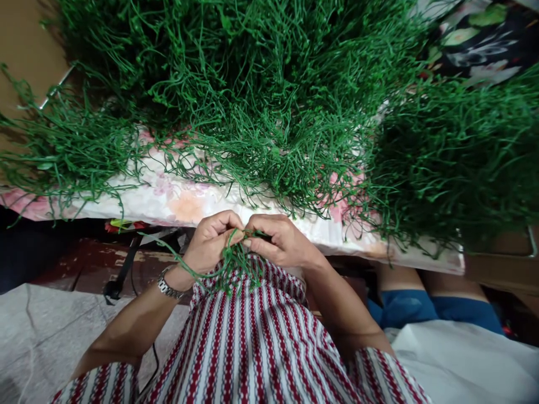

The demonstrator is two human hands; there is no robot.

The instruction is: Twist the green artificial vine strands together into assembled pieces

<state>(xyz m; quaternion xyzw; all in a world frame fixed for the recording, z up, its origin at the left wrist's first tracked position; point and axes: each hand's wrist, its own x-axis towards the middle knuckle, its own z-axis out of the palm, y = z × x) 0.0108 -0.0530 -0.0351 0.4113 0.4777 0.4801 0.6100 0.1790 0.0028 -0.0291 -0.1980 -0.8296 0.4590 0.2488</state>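
Note:
Between my two hands is a small bunch of thin green plastic stems (236, 266) with tiny knobs at their ends. My left hand (214, 241), with a metal watch (168, 285) on its wrist, pinches the bunch from the left. From the right, my right hand (278, 240) grips the same stems, thumb and forefinger pressed together. The fingertips of both hands meet close to the table's front edge. Most of the bunch hangs below them over my striped shirt, and one long stem trails left across my left wrist. The fingers hide where the stems join.
A big heap of similar green stems (252, 73) covers the far side of the table, with smaller piles at left (80, 146) and right (458, 163). Beneath lies a flowered tablecloth (185, 202). Another person's knees (404, 306) are at the lower right.

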